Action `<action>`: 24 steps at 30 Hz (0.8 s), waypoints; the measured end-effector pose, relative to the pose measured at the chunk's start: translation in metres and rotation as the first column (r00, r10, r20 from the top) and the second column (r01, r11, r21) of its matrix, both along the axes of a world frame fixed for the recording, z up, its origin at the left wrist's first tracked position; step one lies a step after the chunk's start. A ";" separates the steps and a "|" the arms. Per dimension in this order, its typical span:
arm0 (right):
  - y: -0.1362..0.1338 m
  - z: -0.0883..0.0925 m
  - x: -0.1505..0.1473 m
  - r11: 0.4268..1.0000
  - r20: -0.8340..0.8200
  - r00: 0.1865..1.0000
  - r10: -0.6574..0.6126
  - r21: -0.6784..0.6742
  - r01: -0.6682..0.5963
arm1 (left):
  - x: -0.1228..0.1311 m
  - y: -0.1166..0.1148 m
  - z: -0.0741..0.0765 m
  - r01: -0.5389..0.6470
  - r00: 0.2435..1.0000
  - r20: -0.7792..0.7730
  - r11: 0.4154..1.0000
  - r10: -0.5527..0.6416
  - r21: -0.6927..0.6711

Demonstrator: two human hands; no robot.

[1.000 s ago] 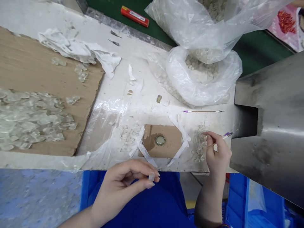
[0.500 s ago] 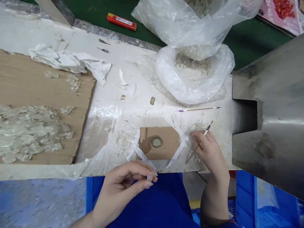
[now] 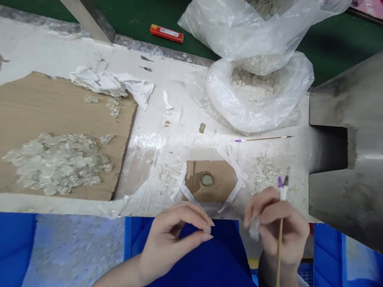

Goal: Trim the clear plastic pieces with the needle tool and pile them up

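Between thumb and fingertips, my left hand (image 3: 176,239) pinches a small translucent piece (image 3: 207,229) near the table's front edge. My right hand (image 3: 278,227), slightly blurred, pinches a clear, irregular piece (image 3: 254,228) and also holds a thin wooden-handled brush (image 3: 280,247), its dark and purple tips pointing up. Between and beyond the hands, a brown cardboard piece (image 3: 223,181) taped with white strips bears a round, bead-rimmed dish (image 3: 207,180). Small whitish pieces (image 3: 168,176) lie left of the cardboard, clear pieces (image 3: 265,173) right of it.
A large cardboard sheet (image 3: 60,115) with a heap of clear pieces (image 3: 66,161) covers the left. Plastic bags (image 3: 227,101) of pieces stand at the back, with a second brush (image 3: 260,139) before them. A metal housing (image 3: 344,103) bounds the right; a red tube (image 3: 166,33) lies behind.
My right hand has come back toward the front edge, lifting a clear piece and the brush off the table. The view has shifted, and my left hand still pinches its piece.
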State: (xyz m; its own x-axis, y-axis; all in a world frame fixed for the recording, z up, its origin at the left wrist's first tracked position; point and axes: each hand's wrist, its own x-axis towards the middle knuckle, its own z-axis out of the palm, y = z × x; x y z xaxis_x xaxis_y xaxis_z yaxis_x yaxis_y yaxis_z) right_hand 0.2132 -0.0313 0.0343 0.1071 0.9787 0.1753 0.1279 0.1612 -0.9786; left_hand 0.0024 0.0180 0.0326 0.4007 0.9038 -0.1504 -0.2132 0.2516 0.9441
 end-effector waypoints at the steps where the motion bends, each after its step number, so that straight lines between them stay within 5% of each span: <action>1: -0.002 0.002 -0.012 0.997 -0.176 0.982 0.067 -0.033 -0.073 | 0.002 0.001 0.001 -0.003 1.000 -0.010 0.998 0.004 0.067; 4: -0.002 0.005 -0.041 0.963 -0.503 0.854 0.131 -0.139 -0.230 | 0.003 0.003 0.003 -0.007 0.999 -0.029 0.963 0.016 0.271; 7: 0.004 0.001 -0.053 0.935 -0.628 0.769 0.116 -0.191 -0.298 | 0.001 0.006 0.004 0.002 0.999 -0.046 0.920 0.018 0.391; 24: 0.010 -0.002 -0.056 0.939 -0.548 0.832 0.087 -0.234 -0.252 | -0.016 0.011 0.006 0.167 0.976 -0.211 0.790 -0.049 0.589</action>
State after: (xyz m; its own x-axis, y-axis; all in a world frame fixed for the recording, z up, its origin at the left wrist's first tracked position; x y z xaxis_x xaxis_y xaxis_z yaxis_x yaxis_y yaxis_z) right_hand 0.1568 -0.0210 0.0320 -0.0706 0.9867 -0.1465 -0.4184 -0.1626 -0.8936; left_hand -0.0140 0.0288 0.0386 0.5216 0.7865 0.3306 -0.0355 -0.3672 0.9295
